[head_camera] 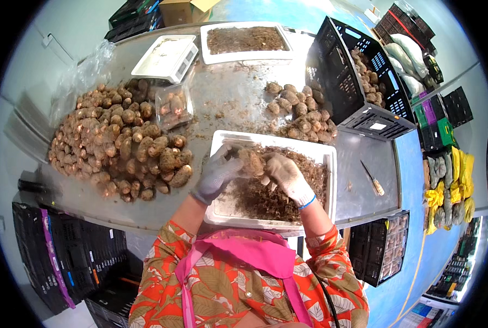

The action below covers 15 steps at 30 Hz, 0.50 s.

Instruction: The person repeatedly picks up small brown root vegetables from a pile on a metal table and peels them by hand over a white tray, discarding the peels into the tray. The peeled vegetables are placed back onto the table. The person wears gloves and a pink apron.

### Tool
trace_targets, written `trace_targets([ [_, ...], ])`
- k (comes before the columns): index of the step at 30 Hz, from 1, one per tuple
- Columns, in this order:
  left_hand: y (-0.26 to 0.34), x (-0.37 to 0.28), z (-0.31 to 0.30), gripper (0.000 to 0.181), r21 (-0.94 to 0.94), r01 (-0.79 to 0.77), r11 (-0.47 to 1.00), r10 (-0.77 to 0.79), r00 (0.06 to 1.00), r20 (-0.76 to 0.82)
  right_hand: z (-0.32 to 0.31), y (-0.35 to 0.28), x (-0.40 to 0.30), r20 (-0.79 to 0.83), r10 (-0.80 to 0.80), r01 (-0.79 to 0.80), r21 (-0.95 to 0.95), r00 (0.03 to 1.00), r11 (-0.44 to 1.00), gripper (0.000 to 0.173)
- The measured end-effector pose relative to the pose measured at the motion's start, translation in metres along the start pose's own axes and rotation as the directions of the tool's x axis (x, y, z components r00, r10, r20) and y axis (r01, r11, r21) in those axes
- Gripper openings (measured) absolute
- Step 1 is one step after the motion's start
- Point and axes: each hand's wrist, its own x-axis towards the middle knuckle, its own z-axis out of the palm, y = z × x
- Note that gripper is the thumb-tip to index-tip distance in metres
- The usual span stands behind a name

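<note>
My left hand (220,174), in a grey glove, grips a brown hairy taro corm (251,163) above a white plastic tray (223,208). From the other side my right hand (287,174), in a whitish glove with a blue cuff edge, has its curled fingers against the same corm. Loose brown fibre and peelings (268,203) cover much of the tray's bottom. Left of the tray lies a large heap of taro corms (117,139). Beyond its far right corner is a smaller pile of taro (303,108).
A black plastic crate (363,112) holding taro stands tilted at the table's right. A knife (373,178) lies near the right edge. Farther back are a white scale (166,57) and a second debris-filled tray (244,58). A clear plastic pack of taro (174,107) adjoins the large heap.
</note>
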Motion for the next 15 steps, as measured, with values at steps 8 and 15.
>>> trace_targets([
  [8,-0.001,-0.002,-0.002,0.036,0.635,-0.180,0.752,0.126,0.984,0.129,0.021,-0.026,-0.014,0.143,-0.369,0.322,-0.812,0.918,0.487,0.044],
  [15,-0.001,-0.002,0.007,0.031,0.786,-0.187,0.590,0.182,0.979,0.096,0.018,-0.016,-0.007,0.213,-0.402,0.376,-0.844,0.890,0.383,0.045],
])
